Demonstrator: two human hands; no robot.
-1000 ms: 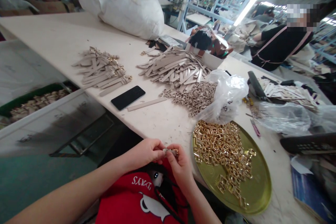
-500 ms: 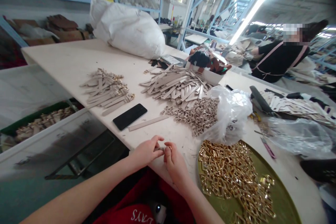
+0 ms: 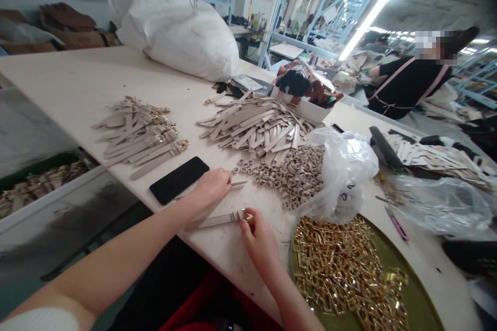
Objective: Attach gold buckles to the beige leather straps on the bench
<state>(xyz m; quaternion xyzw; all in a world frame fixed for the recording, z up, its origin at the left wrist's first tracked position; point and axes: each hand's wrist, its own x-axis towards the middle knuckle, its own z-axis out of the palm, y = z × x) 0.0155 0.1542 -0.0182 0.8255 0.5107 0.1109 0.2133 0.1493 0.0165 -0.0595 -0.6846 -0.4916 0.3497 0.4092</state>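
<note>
Pinching shut with the right hand (image 3: 259, 238) on the buckle end of the buckled strap (image 3: 212, 221), pressing it flat on the table (image 3: 97, 77) near the front edge. No longer working fingertip to fingertip with the left hand (image 3: 212, 187) as half a second ago. Reaching that hand forward instead, curling it down over the end of a loose strap (image 3: 237, 184) beside the phone (image 3: 178, 180); not showing whether gripping yet. Seemingly finishing one piece and turning to another. Leaving ring loops (image 3: 291, 170) and gold buckles (image 3: 341, 264) on the tray (image 3: 407, 289) untouched.

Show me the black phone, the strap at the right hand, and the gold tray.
black phone (image 3: 179, 180): head view, middle of its screen.
strap (image 3: 212, 221): head view, middle of its length.
gold tray (image 3: 417, 295): head view, bare right part.
</note>
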